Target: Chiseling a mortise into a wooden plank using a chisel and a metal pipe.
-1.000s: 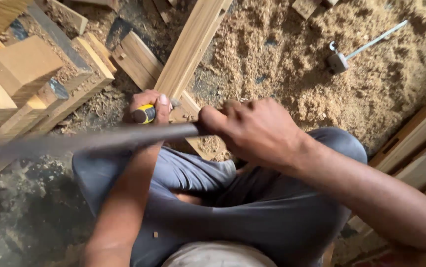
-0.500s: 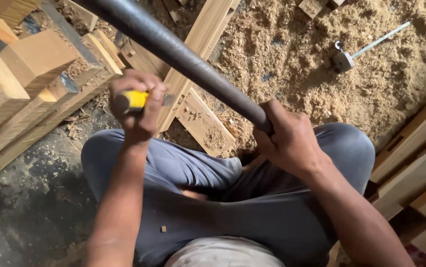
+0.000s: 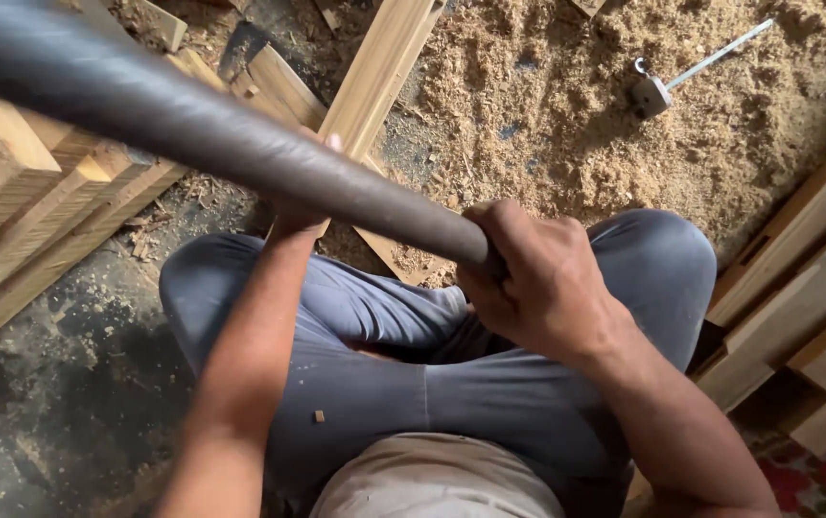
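Fingers (image 3: 528, 251) of the right hand (image 3: 547, 288) were curled tight round the end of a long dark grey bar (image 3: 211, 129), knuckles uppermost, no gap showing between fingers and shaft. From that grip the bar ran up and to the left across the whole view, growing thick and blurred where it came close to the camera at the top left corner.

Left hand (image 3: 302, 206) sat mostly behind the bar. Only a fingertip showed above the shaft and a strip of the hand below it, at the end of the bare forearm. Whether it was closed, or what it held, could not be told from this view.

Just beyond the left hand lay a pale wooden plank (image 3: 379, 67), running from the top of the view down toward the knees, with a shorter offcut (image 3: 283, 82) angled beside it. The person sat on the floor, legs in blue-grey trousers (image 3: 451, 384) folded under the arms, a small wood chip resting on the cloth.

Sawdust (image 3: 576, 115) covered the ground to the upper right. A metal hammer (image 3: 662, 84) lay on it, head toward the person, thin handle pointing away, well apart from both hands. Stacked timber blocks (image 3: 20, 192) stood at the left edge; more lengths of timber (image 3: 806, 269) leaned at the right. Bare dark floor (image 3: 48, 403) showed at lower left.
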